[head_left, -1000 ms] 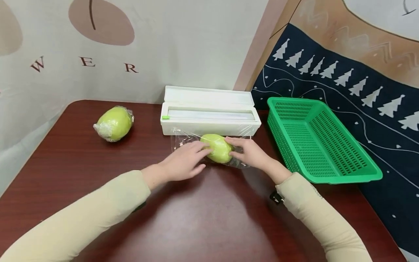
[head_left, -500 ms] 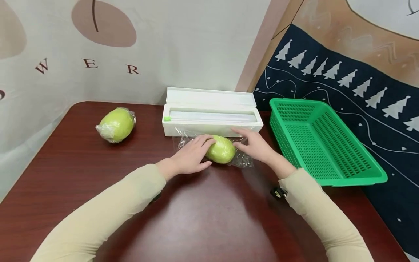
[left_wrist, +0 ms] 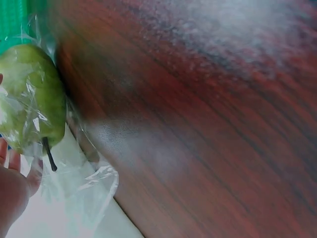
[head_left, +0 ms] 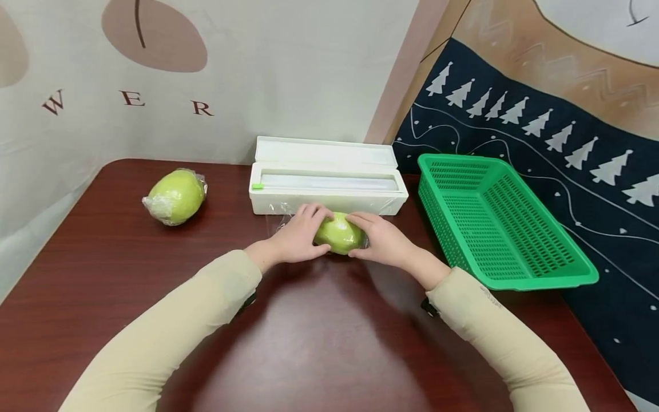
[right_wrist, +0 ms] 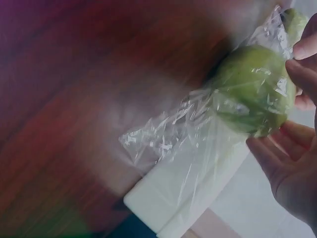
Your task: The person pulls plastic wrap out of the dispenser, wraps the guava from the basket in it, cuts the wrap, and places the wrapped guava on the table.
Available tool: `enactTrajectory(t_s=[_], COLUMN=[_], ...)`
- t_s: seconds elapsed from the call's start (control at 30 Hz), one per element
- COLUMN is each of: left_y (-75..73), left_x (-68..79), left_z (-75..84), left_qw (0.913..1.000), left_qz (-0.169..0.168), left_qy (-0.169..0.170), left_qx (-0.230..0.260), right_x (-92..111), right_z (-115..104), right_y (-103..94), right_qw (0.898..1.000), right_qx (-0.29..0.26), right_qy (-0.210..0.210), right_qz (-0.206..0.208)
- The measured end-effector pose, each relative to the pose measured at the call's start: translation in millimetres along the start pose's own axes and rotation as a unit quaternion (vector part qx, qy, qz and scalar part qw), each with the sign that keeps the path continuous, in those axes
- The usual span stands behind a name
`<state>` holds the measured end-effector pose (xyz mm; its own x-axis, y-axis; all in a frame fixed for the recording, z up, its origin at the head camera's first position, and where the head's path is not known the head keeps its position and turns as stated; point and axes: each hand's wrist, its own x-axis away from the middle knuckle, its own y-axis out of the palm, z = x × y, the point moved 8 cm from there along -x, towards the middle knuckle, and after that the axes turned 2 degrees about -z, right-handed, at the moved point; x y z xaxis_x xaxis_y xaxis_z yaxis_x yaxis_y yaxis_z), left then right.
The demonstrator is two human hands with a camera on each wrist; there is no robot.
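Green pear [head_left: 340,233] is now grasped at both ends by left hand [head_left: 294,236] and right hand [head_left: 383,240], the latter just brought in, before white box [head_left: 329,203]; film [right_wrist: 153,139] is left loose, so wrapping seems unfinished.

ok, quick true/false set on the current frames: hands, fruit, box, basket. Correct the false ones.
1. The left hand and right hand both touch the middle fruit. True.
2. The white box is closed. False: the white box has its lid raised.
3. A second fruit lies on the table, on the person's left. True.
4. The green basket holds fruit. False: both fruits are outside the green basket.
5. Clear film extends beyond the middle fruit. True.
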<state>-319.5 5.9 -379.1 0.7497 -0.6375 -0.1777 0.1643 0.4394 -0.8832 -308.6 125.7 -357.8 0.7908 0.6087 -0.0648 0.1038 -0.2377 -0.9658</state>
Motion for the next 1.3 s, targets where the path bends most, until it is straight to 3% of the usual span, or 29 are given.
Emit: enactTrajectory(t_s=[0.13, 0.43, 0.6, 0.9, 1.3], left_y=[0.4, 3.1, 1.3, -1.5, -0.4], left_x=[-2.7, -10.4, -12.8, -12.7, -12.0], left_z=[-7.6, -11.1, -13.6, -20.5, -21.3], left_qw=[0.9997, 0.9996, 0.9994, 0.9978, 0.9973], left_qz=[-0.002, -0.007, 0.002, 0.001, -0.008], left_qy=[-0.020, -0.026, -0.033, -0.065, -0.073], left_qx=[0.017, 0.004, -0.005, 0.012, 0.001], right_x=[-13, -26, -30, -28, -26], right_z=[8, 27, 32, 45, 55], right_y=[3.5, 14.1, 15.6, 17.5, 16.5], right_qw=[1.000, 0.998, 0.997, 0.985, 0.979], right_qx=[-0.017, -0.044, -0.060, -0.167, -0.194], right_qy=[-0.004, 0.020, 0.020, 0.037, 0.060], right_qz=[-0.010, -0.043, -0.031, 0.003, 0.018])
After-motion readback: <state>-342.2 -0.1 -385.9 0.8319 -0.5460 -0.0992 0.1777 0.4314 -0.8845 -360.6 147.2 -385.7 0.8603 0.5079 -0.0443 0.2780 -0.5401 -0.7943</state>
